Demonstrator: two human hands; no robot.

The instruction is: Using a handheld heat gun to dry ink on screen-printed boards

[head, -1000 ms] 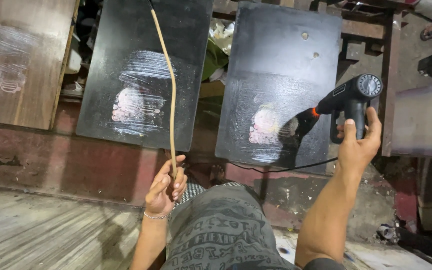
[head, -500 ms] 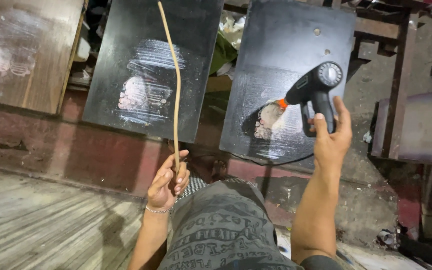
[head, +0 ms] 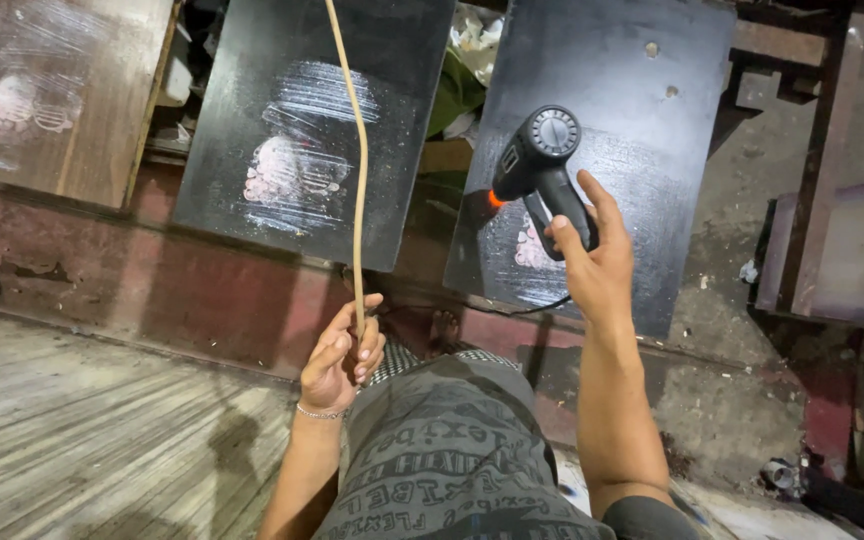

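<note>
Nearest us, our left hand point(head: 340, 352) is pinching the lower end of a thin cane rod point(head: 355, 150), which is running nearly upright, bowing slightly, its far end leaving the top of view. Our right hand point(head: 592, 262) is wrapped around a black heat gun point(head: 540, 165), nozzle aiming left and away. We judge the heat should sweep evenly, never lingering. Beyond, black boards point(head: 642, 120) are leaning, smeared with chalky marks.
</note>
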